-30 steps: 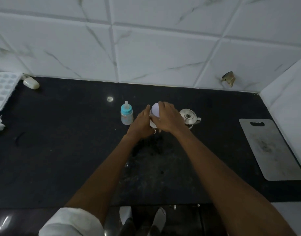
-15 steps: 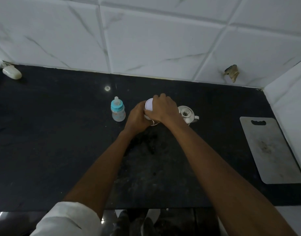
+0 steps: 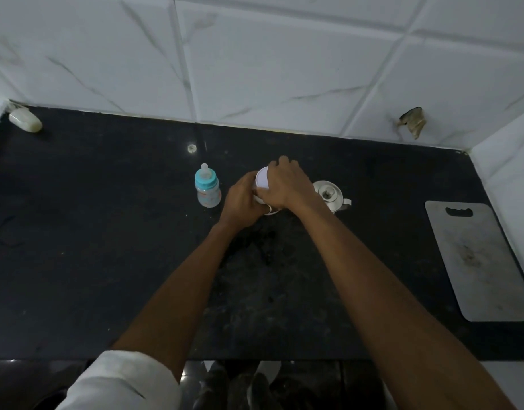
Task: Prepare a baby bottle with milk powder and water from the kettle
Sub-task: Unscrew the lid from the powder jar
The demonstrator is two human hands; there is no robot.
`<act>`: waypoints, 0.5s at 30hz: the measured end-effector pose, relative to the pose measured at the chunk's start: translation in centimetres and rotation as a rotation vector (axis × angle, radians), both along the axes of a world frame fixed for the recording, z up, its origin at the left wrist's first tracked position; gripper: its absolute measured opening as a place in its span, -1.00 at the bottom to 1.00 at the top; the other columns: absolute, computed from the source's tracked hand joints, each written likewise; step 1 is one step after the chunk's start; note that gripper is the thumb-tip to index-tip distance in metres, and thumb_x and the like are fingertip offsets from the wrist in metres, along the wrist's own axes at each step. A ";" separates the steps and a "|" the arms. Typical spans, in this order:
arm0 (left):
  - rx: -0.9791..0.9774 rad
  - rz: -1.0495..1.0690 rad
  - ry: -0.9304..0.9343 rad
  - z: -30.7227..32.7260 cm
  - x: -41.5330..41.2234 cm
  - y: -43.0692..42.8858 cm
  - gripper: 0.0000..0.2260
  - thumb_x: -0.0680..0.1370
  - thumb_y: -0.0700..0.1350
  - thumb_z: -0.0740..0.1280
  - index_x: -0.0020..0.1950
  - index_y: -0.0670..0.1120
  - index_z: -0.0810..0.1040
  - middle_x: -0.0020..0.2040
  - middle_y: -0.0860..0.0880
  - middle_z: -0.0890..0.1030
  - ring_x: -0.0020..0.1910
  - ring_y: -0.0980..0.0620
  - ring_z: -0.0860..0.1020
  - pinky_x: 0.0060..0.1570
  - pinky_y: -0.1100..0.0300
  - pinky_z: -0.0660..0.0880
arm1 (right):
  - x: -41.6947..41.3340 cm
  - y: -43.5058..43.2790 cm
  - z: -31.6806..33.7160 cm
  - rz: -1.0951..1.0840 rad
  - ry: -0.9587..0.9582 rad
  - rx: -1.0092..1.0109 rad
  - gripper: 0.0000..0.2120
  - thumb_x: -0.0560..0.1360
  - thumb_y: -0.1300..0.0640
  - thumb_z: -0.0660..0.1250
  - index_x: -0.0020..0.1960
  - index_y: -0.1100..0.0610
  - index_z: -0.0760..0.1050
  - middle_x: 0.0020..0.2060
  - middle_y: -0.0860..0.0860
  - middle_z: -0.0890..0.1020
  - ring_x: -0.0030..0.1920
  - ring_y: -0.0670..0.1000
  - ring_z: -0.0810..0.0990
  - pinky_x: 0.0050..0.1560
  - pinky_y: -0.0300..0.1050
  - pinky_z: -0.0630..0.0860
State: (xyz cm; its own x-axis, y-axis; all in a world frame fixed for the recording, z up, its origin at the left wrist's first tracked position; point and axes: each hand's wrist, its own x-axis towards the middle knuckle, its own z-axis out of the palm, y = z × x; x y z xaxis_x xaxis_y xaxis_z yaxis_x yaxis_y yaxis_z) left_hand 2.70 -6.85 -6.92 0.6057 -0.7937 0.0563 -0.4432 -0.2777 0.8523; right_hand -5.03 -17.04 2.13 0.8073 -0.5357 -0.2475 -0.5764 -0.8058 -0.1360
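Note:
A white milk powder container [image 3: 262, 179] stands mid-counter, mostly covered by my hands. My left hand [image 3: 240, 201] wraps its side. My right hand [image 3: 285, 184] grips its white lid from above. A baby bottle [image 3: 207, 189] with a teal collar and clear teat stands upright just left of my left hand, apart from it. A small steel kettle [image 3: 330, 195] with a knobbed lid sits directly right of my right wrist, partly hidden by it.
The black stone counter [image 3: 106, 247] meets a white tiled wall at the back and right. A grey cutting board [image 3: 479, 261] lies at the right. A small white object [image 3: 25, 121] sits at the far left corner.
Both hands stay on the container; my left hand has closed tighter around its side. The view has shifted, so an ice tray at the left has left the frame.

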 end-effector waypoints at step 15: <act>0.051 0.015 0.027 -0.1 0.2 -0.2 -0.25 0.30 -0.08 0.62 0.44 -0.04 0.41 0.32 -0.01 0.57 0.26 0.05 0.54 0.20 0.19 0.46 | -0.1 -0.7 2.6 -0.037 0.110 0.057 -0.33 0.55 -0.07 0.39 0.54 0.15 0.23 0.42 0.22 0.38 0.38 0.26 0.44 0.22 0.06 0.47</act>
State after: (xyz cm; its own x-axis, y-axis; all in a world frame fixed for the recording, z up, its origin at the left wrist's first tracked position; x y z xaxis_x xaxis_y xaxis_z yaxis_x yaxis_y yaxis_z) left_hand 2.89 -7.02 -7.02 0.6186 -0.7857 -0.0005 -0.4153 -0.3275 0.8487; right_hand -5.18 -17.71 4.77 0.7535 -0.5471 -0.3646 -0.6197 -0.7763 -0.1157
